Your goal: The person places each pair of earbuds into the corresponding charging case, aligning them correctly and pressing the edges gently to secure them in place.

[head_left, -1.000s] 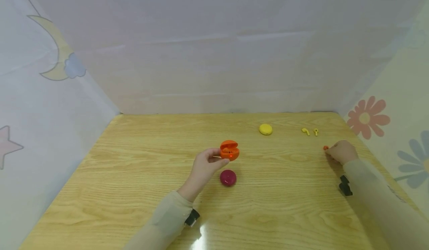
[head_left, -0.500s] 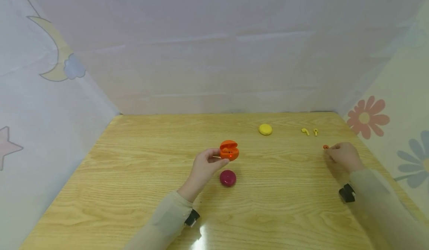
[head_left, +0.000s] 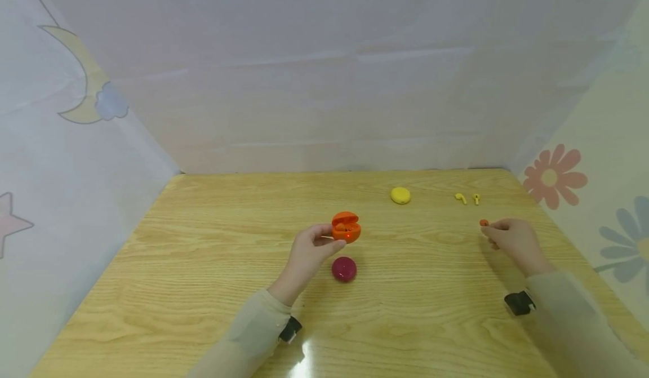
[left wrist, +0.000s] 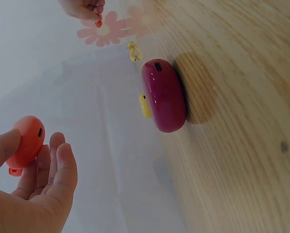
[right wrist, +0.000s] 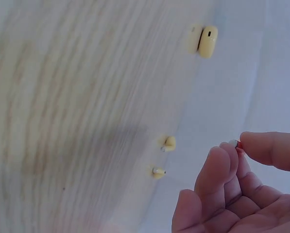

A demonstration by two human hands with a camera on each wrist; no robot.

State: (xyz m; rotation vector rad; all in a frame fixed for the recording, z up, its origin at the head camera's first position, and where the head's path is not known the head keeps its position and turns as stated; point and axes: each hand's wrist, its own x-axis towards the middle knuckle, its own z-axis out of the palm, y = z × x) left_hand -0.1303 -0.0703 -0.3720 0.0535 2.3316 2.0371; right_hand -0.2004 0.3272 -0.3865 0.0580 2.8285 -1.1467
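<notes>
My left hand (head_left: 310, 254) holds an orange earbud case (head_left: 347, 231) by its side between thumb and fingers; its lid stands raised, and an orange bud shows inside. In the left wrist view the case (left wrist: 28, 141) is gripped above the table. With thumb and fingertips, my right hand (head_left: 517, 244) pinches an orange earbud (head_left: 484, 222) over the table's right part. The right wrist view shows only a small piece of that earbud (right wrist: 239, 145) between the fingertips of the hand (right wrist: 242, 194). A closed dark red case (head_left: 344, 269) lies just in front of the orange one.
Farther back on the wooden table (head_left: 228, 226) lies a closed yellow case (head_left: 400, 195). Two yellow earbuds, one (head_left: 460, 198) left of the other (head_left: 476, 199), lie beyond my right hand. Patterned cloth walls (head_left: 329, 102) stand at the back and sides.
My right hand has moved a little left with the orange earbud and now appears raised from the table. My left hand and the orange case have stayed nearly still.
</notes>
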